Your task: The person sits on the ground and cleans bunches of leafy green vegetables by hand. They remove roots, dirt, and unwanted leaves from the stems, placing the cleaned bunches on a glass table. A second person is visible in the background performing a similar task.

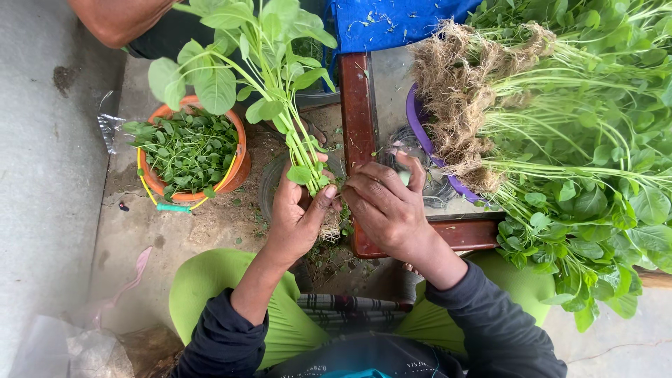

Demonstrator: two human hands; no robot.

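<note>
An orange bucket (236, 168) of picked leaves sits at 9 o'clock; a small bunch of leafy greens (260, 70) is held upright at the stems, w/ the left hand (297, 213) closed round it. The right hand (385, 206), at 3 o'clock of it, is pinched at the root end. Thin, soft stems could be snapped if tugged hard; the big rooted pile (560, 119) looks tangled, fibrous.

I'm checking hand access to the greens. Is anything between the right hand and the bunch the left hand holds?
Nothing visible: the right hand already meets the bunch of greens at its stems, beside the left hand.
</note>
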